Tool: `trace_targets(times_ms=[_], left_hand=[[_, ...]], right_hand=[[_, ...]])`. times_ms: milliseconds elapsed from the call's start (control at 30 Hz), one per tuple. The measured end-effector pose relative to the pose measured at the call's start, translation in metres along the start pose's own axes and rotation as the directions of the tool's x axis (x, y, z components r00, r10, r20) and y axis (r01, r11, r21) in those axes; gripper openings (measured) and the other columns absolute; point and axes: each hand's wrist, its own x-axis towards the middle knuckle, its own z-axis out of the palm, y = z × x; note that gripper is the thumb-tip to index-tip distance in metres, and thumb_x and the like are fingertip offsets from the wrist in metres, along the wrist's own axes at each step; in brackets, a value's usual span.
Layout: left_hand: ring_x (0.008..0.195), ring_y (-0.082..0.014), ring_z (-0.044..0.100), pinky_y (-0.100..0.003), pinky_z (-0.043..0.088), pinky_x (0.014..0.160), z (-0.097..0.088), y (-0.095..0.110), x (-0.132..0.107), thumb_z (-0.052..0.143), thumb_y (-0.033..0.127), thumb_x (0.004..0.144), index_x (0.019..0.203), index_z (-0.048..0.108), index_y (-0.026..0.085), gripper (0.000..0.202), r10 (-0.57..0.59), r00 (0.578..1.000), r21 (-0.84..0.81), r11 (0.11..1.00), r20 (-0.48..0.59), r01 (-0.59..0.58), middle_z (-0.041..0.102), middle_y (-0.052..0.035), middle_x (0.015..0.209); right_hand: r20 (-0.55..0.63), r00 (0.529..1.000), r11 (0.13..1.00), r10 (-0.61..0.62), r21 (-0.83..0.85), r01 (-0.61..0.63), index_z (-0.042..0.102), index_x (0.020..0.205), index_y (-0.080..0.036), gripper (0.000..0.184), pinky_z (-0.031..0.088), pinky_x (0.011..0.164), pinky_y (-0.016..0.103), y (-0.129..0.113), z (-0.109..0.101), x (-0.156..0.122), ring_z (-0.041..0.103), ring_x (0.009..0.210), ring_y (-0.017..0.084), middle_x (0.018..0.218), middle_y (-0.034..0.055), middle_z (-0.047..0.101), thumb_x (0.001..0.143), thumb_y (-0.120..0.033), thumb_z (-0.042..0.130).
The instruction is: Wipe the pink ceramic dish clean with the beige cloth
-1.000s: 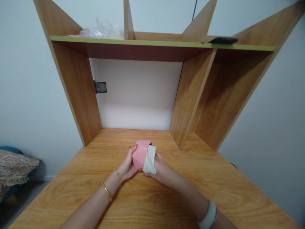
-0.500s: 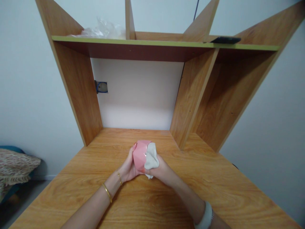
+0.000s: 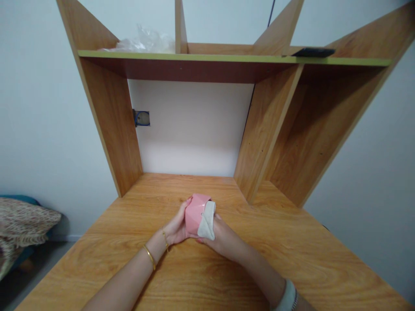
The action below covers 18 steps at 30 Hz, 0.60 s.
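A pink faceted container, perhaps a cup or small pot (image 3: 195, 214), is held above the wooden desk, tipped on its side. Around its left side wraps my left hand (image 3: 179, 224), thumb along the top. A pale grey cloth (image 3: 207, 221) lies folded over the container's right edge. My right hand (image 3: 218, 233) presses that cloth against the container from the right and below; most of its fingers are hidden behind cloth and pink wall. Whether the cloth reaches inside the container cannot be seen.
The wooden desk (image 3: 181, 276) spreads under both arms. Behind it stands a shelf unit (image 3: 223, 69) with upright panels. A clear plastic bag (image 3: 145, 42) and a dark flat object (image 3: 314, 52) lie on the shelf. A fringed blanket (image 3: 29, 220) sits at far left.
The cloth has shifted round the container's edge and now hangs in a flatter fold. My right hand has turned and moved slightly lower. The whole view has shifted a little.
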Motion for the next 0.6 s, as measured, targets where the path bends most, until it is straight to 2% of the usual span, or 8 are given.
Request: trace_targets(times_ms=[100, 200, 267, 433, 600], left_hand=[[0.073, -0.0226, 0.061, -0.034, 0.049, 0.057, 0.001, 0.001, -0.001, 0.036, 0.063, 0.075, 0.107, 0.057, 0.017, 0.06, -0.017, 1.0, 0.016, 1.0, 0.001, 0.017, 0.065, -0.0093, 0.093], [0.074, -0.0229, 0.061, -0.035, 0.049, 0.057, 0.002, 0.001, -0.002, 0.035, 0.064, 0.075, 0.111, 0.054, 0.017, 0.062, -0.023, 1.0, 0.019, 1.0, 0.004, 0.023, 0.065, -0.0097, 0.092], [0.073, -0.0226, 0.061, -0.034, 0.049, 0.056, 0.001, 0.001, -0.002, 0.035, 0.064, 0.075, 0.111, 0.054, 0.016, 0.062, -0.022, 1.0, 0.021, 1.0, 0.003, 0.022, 0.065, -0.0096, 0.09], [0.067, -0.0212, 0.062, -0.031, 0.049, 0.052, 0.0, 0.001, -0.001, 0.037, 0.062, 0.076, 0.106, 0.055, 0.017, 0.058, -0.021, 1.0, 0.028, 0.999, -0.006, 0.021, 0.066, -0.0086, 0.084], [0.067, -0.0216, 0.062, -0.033, 0.049, 0.053, -0.001, 0.001, 0.0, 0.036, 0.063, 0.075, 0.109, 0.054, 0.017, 0.06, -0.028, 1.0, 0.02, 0.999, -0.008, 0.028, 0.066, -0.0087, 0.085]], right_hand=[[-0.024, 1.0, 1.0, -0.002, 0.028, 0.002, 0.052, 0.114, -0.021, 0.047, 0.026, 0.101, 0.044, -0.003, -0.001, 0.0, 0.039, 0.118, 0.027, 0.124, 0.0083, 0.051, 0.069, -0.022, 0.062], [-0.041, 0.998, 0.994, 0.048, 0.099, -0.044, 0.047, 0.12, -0.018, 0.056, 0.028, 0.1, 0.043, -0.004, 0.001, 0.0, 0.037, 0.119, 0.027, 0.127, 0.0113, 0.047, 0.066, -0.021, 0.065], [-0.047, 0.994, 0.98, 0.094, 0.183, -0.084, 0.047, 0.12, -0.018, 0.058, 0.032, 0.098, 0.042, -0.003, 0.004, 0.0, 0.041, 0.116, 0.027, 0.125, 0.0115, 0.048, 0.065, -0.021, 0.066], [-0.068, 0.986, 0.917, 0.152, 0.382, -0.115, 0.053, 0.106, -0.019, 0.04, 0.043, 0.087, 0.036, 0.001, 0.011, -0.001, 0.055, 0.096, 0.021, 0.108, 0.0073, 0.058, 0.068, -0.025, 0.064], [-0.054, 0.986, 0.903, 0.157, 0.413, -0.121, 0.054, 0.103, -0.018, 0.036, 0.044, 0.085, 0.035, -0.003, 0.009, -0.001, 0.056, 0.093, 0.02, 0.104, 0.0066, 0.06, 0.068, -0.022, 0.064]])
